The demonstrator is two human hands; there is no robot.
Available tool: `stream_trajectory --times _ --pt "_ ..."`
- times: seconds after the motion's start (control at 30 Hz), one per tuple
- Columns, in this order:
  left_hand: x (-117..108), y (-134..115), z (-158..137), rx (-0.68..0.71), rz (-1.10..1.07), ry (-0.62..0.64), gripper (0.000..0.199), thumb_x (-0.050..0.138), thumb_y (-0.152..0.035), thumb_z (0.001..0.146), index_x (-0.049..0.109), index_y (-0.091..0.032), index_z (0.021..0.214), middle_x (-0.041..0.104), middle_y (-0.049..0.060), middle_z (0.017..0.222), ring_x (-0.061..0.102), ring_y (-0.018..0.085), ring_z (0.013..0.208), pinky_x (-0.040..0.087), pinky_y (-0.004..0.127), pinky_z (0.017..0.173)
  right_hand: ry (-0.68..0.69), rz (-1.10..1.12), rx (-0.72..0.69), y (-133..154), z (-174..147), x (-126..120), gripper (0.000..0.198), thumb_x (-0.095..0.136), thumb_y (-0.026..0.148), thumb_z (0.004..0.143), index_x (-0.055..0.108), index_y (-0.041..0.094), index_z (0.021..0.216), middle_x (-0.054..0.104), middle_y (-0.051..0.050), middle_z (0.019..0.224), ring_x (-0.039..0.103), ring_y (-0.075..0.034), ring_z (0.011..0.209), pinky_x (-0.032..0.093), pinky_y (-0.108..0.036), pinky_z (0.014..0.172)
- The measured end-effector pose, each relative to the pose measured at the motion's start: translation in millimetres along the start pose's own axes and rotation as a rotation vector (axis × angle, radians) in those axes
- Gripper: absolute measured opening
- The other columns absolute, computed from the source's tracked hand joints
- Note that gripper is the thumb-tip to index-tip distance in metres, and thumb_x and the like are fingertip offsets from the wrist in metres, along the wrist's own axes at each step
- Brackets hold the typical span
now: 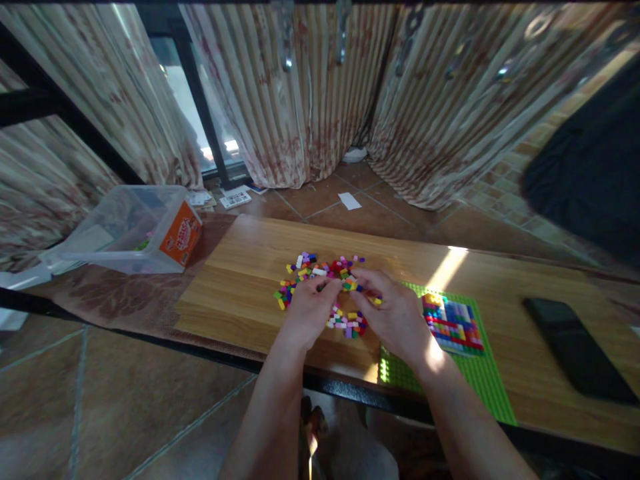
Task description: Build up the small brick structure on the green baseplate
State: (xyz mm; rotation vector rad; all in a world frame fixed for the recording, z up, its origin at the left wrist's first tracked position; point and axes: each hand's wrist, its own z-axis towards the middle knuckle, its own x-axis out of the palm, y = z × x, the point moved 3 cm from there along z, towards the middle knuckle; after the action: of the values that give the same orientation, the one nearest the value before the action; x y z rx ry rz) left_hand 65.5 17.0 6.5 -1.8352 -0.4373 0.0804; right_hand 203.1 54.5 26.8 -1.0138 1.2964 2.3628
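Observation:
Small, many-coloured building bricks (345, 325) lie in a loose pile on the wooden board. Over the pile's left part is my left hand (311, 308), its thumb and forefinger pinched together; whatever sits between those fingertips is too small to make out. My right hand (393, 312) comes in from the right, thumb and forefinger closed around a few green, yellow and blue bricks (351, 285). The fingertips of both hands are close together. Partly under my right forearm lies a green studded baseplate (487, 380), bearing a block of bricks in coloured rows (453, 325).
A black phone (580, 350) lies on the right of the wooden board (225, 293). At the left stands a clear plastic tub (125, 227) with an orange label and some green pieces inside. Curtains (310, 100) hang behind; a dark shape (590, 153) fills the upper right.

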Motion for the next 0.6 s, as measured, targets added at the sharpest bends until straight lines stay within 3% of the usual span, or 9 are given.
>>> stream_trajectory --times 0.3,0.5,0.6 --pt "7.8 1.9 2.1 0.03 -0.026 0.012 0.019 0.068 -0.031 0.069 0.06 -0.016 0.062 0.042 -0.006 0.045 0.031 0.006 0.041 0.018 0.02 0.041 -0.044 0.08 -0.068 6.7 -0.3 -1.0 0.02 0.057 0.018 0.082 0.068 0.022 0.099 0.068 -0.005 0.097 0.065 -0.016 0.088 0.051 -0.029 0.08" --pt "11.6 -0.9 -2.8 0.004 -0.115 -0.002 0.021 0.065 -0.031 0.071 0.056 -0.015 0.061 0.038 -0.007 0.047 0.026 0.003 0.04 0.016 0.017 0.04 -0.085 0.286 0.006 3.1 -2.3 -0.4 0.018 0.058 0.023 0.083 0.069 0.023 0.096 0.068 -0.004 0.096 0.065 -0.016 0.086 0.052 -0.029 0.077" --pt "9.6 -4.2 -4.2 -0.023 -0.165 -0.035 0.019 0.064 -0.029 0.071 0.054 -0.015 0.064 0.038 -0.008 0.048 0.025 0.001 0.037 0.014 0.016 0.038 -0.086 0.285 0.058 -2.8 -1.9 1.5 0.017 0.058 0.025 0.082 0.069 0.023 0.095 0.068 -0.004 0.094 0.065 -0.016 0.084 0.052 -0.03 0.076"
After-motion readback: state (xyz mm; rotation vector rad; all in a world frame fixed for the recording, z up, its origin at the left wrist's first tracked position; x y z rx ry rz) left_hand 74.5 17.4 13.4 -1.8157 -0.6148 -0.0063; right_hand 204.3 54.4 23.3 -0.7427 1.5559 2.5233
